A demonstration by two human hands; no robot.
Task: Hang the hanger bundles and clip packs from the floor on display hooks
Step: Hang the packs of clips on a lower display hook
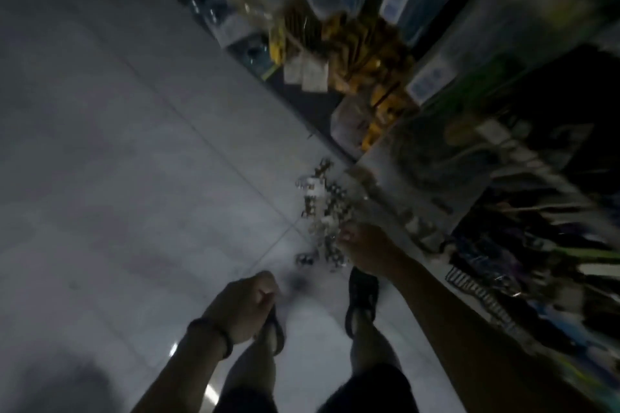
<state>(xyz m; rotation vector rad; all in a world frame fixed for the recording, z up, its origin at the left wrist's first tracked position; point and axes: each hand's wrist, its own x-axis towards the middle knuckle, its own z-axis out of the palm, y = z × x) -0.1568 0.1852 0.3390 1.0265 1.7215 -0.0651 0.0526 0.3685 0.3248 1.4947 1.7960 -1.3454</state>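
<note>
On the pale tiled floor (117, 144), toward 7 o'clock, the left hand (243, 307) hangs with its fingers curled into a fist and nothing visible in it. A dark wristband (214, 334) sits behind it. Just past centre, toward 5 o'clock, the clip packs (320, 208) lie in a glinting heap on the floor with white labels among them. The right hand (367, 250) reaches down to the heap's near edge. Blur hides its fingertips, so I cannot tell whether it grips a pack. At 1 o'clock, clear bags (362, 54) of yellow pieces hang on the display shelves (503, 144).
</note>
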